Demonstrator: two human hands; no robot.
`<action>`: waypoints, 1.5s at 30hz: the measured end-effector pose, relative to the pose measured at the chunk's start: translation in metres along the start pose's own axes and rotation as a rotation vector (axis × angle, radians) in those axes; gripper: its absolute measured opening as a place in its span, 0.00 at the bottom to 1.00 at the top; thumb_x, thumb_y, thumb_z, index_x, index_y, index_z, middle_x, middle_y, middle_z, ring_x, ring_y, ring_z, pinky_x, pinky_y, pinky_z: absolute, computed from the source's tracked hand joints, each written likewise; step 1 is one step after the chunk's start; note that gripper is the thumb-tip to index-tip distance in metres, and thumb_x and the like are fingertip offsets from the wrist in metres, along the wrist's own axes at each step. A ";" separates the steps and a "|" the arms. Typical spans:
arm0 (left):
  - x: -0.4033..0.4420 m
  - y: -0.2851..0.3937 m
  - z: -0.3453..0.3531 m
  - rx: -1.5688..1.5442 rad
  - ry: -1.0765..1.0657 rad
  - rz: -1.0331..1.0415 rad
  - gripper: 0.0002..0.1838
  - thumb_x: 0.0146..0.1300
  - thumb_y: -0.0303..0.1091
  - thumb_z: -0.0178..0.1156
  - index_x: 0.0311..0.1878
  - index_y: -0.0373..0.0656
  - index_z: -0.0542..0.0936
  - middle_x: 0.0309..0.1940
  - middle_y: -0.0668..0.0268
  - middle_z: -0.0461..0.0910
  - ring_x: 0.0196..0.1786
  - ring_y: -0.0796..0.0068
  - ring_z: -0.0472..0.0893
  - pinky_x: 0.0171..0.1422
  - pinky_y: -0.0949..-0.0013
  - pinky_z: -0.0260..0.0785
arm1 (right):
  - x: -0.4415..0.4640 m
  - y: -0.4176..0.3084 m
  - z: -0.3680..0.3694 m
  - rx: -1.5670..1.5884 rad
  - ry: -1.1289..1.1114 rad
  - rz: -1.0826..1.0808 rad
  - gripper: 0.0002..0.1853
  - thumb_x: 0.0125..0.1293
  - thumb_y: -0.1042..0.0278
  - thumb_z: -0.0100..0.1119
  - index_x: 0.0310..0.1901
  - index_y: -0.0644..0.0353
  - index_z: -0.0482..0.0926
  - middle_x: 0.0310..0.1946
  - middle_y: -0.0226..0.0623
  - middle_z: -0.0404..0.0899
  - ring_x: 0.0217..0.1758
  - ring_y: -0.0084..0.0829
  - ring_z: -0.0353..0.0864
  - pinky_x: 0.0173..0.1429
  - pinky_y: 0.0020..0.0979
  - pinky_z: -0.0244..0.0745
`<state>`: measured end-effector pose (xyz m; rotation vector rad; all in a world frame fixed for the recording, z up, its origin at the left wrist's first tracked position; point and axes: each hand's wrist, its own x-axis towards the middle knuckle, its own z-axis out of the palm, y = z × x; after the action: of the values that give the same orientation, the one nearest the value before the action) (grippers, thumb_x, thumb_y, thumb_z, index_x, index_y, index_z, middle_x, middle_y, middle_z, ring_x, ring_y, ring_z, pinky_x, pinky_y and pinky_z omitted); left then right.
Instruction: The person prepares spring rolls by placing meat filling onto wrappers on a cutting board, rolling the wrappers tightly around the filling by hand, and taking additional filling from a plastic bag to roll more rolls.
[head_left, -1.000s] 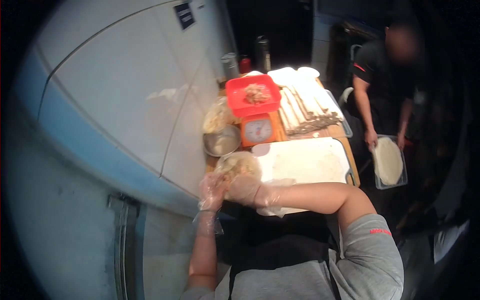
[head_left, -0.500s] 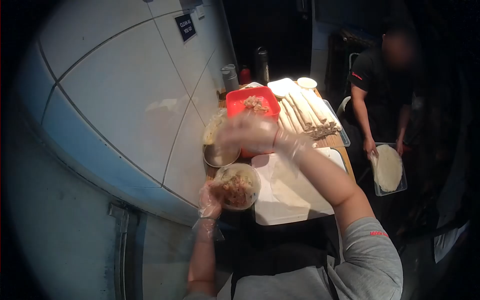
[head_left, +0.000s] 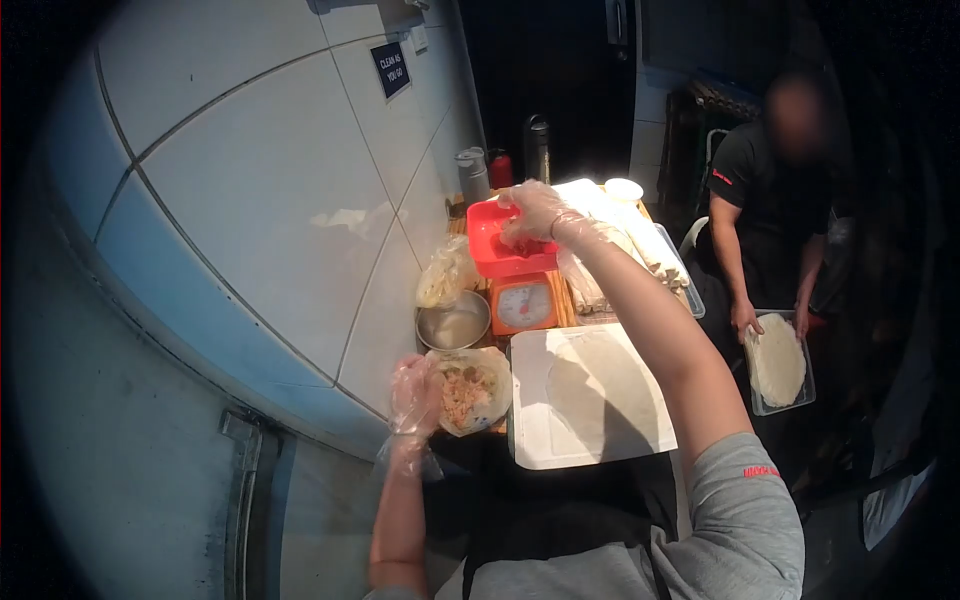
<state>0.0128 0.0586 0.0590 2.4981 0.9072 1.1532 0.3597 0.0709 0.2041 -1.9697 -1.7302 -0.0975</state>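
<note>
My right hand (head_left: 537, 217), in a clear plastic glove, reaches into the red tray (head_left: 487, 235). Its fingers curl down around some pale pink filling there, mostly hidden by the hand. The tray rests on an orange kitchen scale (head_left: 524, 302) with a round dial. Closer to me, my gloved left hand (head_left: 415, 393) grips the left edge of a plastic-lined bowl (head_left: 500, 385). Chopped pinkish filling (head_left: 466, 398) lies in this bowl. To its right, a thin round dough sheet (head_left: 590, 390) lies on a white board (head_left: 530, 440).
Behind the left bowl stand a metal bowl (head_left: 456, 326) and a bag of pale food (head_left: 447, 272). Rolled dough (head_left: 640, 245) is stacked at the right. A tiled wall (head_left: 270, 240) borders the left. A co-worker (head_left: 765, 190) at right handles dough in a clear container (head_left: 808, 375).
My right hand has moved from above the metal bowl up and right into the red tray. The scale's dial has come into sight. My left hand stays at the bowl.
</note>
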 end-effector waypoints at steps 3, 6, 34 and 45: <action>-0.008 0.021 -0.027 -0.088 0.050 -0.050 0.13 0.61 0.30 0.64 0.50 0.41 0.84 0.45 0.53 0.81 0.48 0.50 0.81 0.56 0.52 0.73 | 0.004 -0.002 0.002 -0.058 -0.324 0.031 0.27 0.44 0.52 0.76 0.48 0.54 0.86 0.47 0.44 0.86 0.54 0.43 0.84 0.58 0.40 0.77; -0.022 0.031 -0.052 -0.114 -0.020 -0.154 0.14 0.61 0.26 0.65 0.51 0.40 0.84 0.49 0.55 0.79 0.49 0.59 0.82 0.55 0.61 0.75 | 0.010 -0.009 0.018 -0.185 -0.401 0.096 0.22 0.46 0.55 0.74 0.43 0.55 0.87 0.43 0.44 0.87 0.51 0.43 0.86 0.55 0.40 0.79; -0.010 0.141 0.098 -0.504 -0.458 0.318 0.26 0.60 0.32 0.69 0.62 0.40 0.76 0.59 0.49 0.76 0.62 0.49 0.76 0.66 0.54 0.69 | -0.314 0.052 0.014 0.335 -0.076 0.091 0.32 0.56 0.54 0.73 0.59 0.63 0.77 0.46 0.48 0.82 0.51 0.44 0.82 0.57 0.39 0.76; -0.004 0.182 0.158 -0.750 -0.705 0.161 0.29 0.55 0.39 0.76 0.58 0.38 0.79 0.54 0.54 0.82 0.56 0.56 0.80 0.64 0.59 0.72 | -0.331 0.080 0.050 0.325 0.015 0.064 0.21 0.53 0.62 0.73 0.50 0.57 0.84 0.43 0.42 0.83 0.50 0.49 0.80 0.58 0.44 0.74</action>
<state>0.2090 -0.0789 0.0351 2.0812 0.0516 0.4266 0.3606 -0.2129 0.0094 -1.7770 -1.5596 0.1804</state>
